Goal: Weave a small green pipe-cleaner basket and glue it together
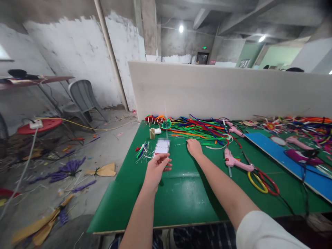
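My left hand (157,167) is raised a little above the green table (181,193), fingers pinched on a thin pale stick (165,117) that stands upright. Just beyond it lies a white phone (161,147) flat on the table. My right hand (194,147) reaches forward, fingers curled down on the table at the near edge of a heap of coloured pipe cleaners (202,129); what it pinches, if anything, I cannot make out. A small bundle of thin sticks (142,152) lies left of the phone.
Pink glue guns (237,162) and yellow and red loops (261,181) lie right of my right arm. A blue board (290,162) lies further right. A white partition (228,90) backs the table. A grey chair (81,98) and floor scraps are to the left.
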A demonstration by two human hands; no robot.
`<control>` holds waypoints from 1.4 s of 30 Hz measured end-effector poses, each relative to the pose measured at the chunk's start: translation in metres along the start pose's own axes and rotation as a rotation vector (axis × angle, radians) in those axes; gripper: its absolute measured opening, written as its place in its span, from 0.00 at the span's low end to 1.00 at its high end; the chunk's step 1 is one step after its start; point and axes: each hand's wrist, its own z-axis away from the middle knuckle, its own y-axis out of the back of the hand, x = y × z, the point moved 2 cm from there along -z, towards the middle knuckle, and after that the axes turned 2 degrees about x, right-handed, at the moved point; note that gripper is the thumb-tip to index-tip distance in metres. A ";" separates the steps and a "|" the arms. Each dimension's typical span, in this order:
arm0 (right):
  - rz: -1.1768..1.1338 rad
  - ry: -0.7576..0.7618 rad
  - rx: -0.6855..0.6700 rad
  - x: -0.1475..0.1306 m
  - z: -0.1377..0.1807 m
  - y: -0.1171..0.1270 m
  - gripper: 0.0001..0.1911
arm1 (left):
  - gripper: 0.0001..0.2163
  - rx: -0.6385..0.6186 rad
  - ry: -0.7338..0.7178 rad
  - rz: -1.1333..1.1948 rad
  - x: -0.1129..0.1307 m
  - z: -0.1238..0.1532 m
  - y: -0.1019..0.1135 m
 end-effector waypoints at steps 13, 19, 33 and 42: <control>-0.035 0.111 -0.081 0.006 0.006 0.002 0.10 | 0.13 0.044 0.022 -0.091 -0.007 0.001 -0.007; -0.062 0.151 -0.126 0.004 0.008 0.008 0.09 | 0.13 0.064 0.013 -0.144 -0.012 -0.001 -0.011; 0.014 0.220 -0.276 -0.002 0.012 0.028 0.28 | 0.13 0.013 -0.049 -0.439 -0.038 -0.012 -0.009; 0.100 0.258 -0.480 -0.020 -0.015 0.031 0.26 | 0.14 -0.062 -0.061 -0.469 -0.006 -0.031 -0.020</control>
